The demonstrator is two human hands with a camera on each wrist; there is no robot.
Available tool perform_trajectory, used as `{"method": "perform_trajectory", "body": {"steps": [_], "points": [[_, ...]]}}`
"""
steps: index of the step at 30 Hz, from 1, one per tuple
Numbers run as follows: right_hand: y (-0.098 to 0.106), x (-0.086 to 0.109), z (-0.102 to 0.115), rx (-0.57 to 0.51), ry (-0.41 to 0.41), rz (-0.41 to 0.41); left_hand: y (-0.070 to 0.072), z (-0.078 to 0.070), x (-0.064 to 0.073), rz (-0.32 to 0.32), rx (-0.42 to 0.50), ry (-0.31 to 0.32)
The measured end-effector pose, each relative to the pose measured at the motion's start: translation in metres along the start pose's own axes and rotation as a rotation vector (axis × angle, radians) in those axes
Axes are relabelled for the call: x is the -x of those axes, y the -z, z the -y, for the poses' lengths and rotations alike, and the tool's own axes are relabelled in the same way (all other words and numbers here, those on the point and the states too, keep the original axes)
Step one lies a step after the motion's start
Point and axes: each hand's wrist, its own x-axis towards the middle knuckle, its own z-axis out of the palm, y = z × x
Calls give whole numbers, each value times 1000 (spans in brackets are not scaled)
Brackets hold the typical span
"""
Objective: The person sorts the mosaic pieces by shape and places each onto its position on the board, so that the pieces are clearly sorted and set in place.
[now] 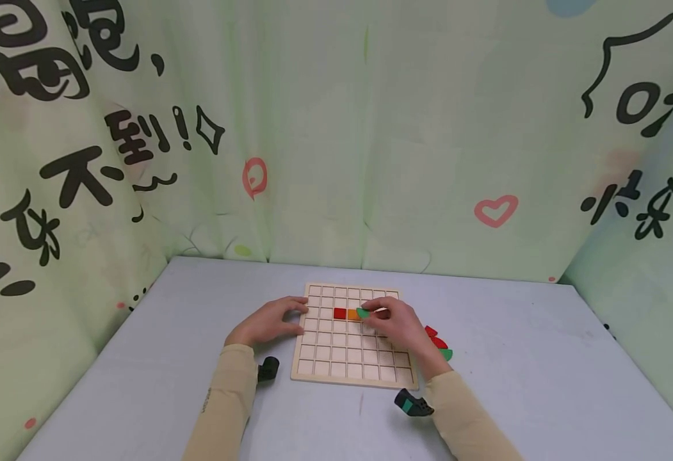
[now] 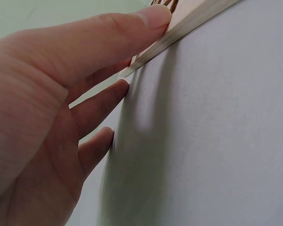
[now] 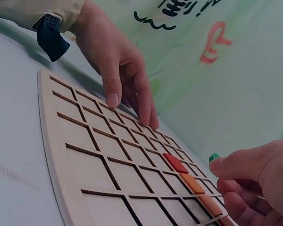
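A square wooden grid board (image 1: 321,371) lies on the table. Within its upper rows sit a red square tile (image 1: 340,314) and, right beside it, an orange tile (image 1: 352,314). The right wrist view shows another orange tile (image 3: 210,205) further along that row, with a bit of red past it near the right hand. My right hand (image 1: 398,325), over the board's right half, pinches a small green piece (image 3: 213,157) between thumb and finger. My left hand (image 1: 273,322) is at the board's left edge, thumb (image 2: 151,19) and fingertips touching the rim, fingers loosely bent.
Red pieces (image 1: 438,342) and a green rounded piece (image 1: 446,354) lie on the table right of the board, partly behind the right wrist. A printed curtain (image 1: 319,192) encloses the white table (image 1: 198,320) at the back and sides. Both wrists carry small black cameras.
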Motion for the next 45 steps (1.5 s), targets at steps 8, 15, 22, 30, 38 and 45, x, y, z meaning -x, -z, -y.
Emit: {"method": "perform_trajectory", "body": {"steps": [8,15,22,30,38,45], "points": [[-18,-1,9,4,25,16,-1,0,1,-4,-4,14],[-27,-1,10,6,33,30,-1,-1,2,-4,-7,20],[-31,1,12,15,49,46,-1,-2,1,-7,-9,26],[-36,1,11,32,75,38,-1,-1,0,-6,-6,21],[-40,1,14,46,95,28,-1,-1,0,-9,-10,17],[-43,1,12,61,116,6,-2,-3,0,-11,-5,52]]}}
